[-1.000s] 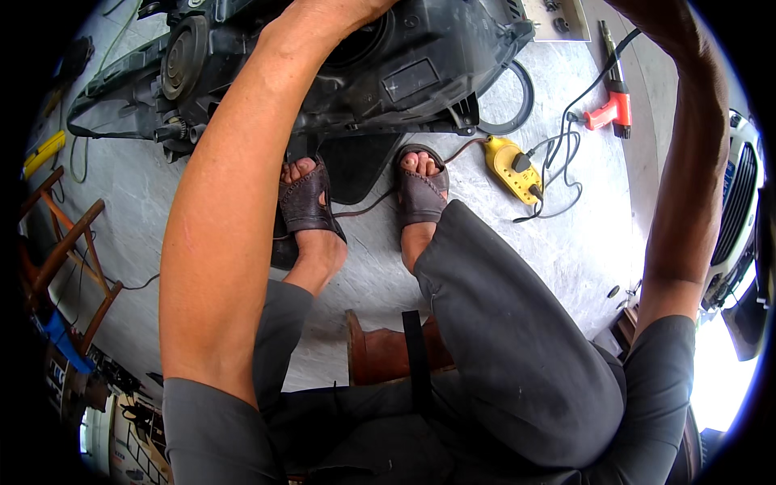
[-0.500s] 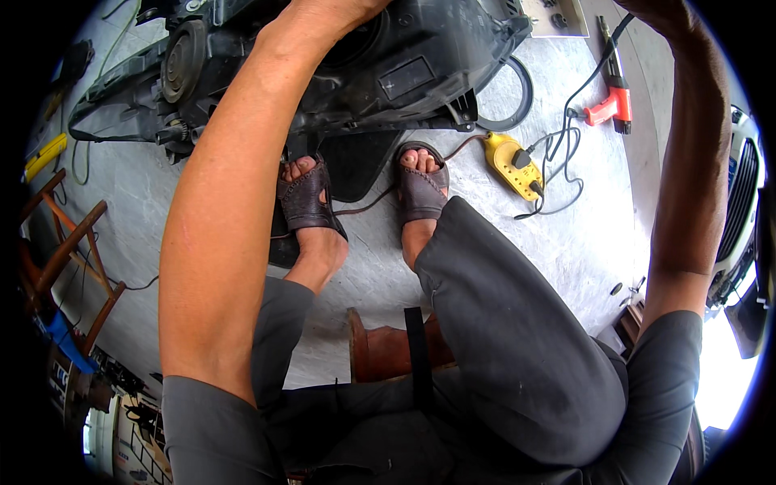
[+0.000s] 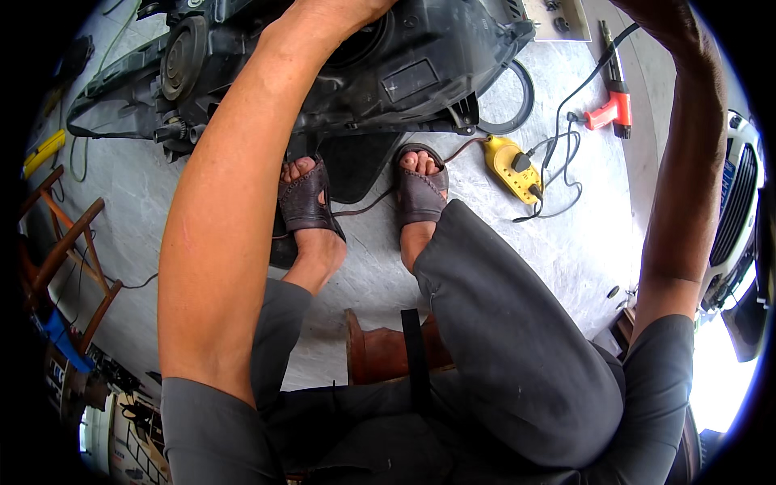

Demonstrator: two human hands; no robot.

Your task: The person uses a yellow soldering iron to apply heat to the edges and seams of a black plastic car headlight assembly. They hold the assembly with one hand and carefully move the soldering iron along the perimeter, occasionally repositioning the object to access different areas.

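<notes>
A large black car headlight housing lies across the top of the view, its back side with round caps and ribs facing up. My left forearm passes over it, and my left hand is at the upper edge above the housing; its fingers are cut off by the frame. Far right, my right arm reaches up to my right hand, dark and mostly outside the picture. A black cable runs up close to that hand. Whether either hand holds anything is out of sight.
A yellow power strip with plugged cords lies right of my sandalled feet. Beyond it are a black ring, a red heat gun and a white tray. A wooden frame stands left; a car front shows right.
My right forearm has shifted slightly, and the cable's upper end near that hand sits a little lower and to the right. My left arm and the housing are almost unchanged.
</notes>
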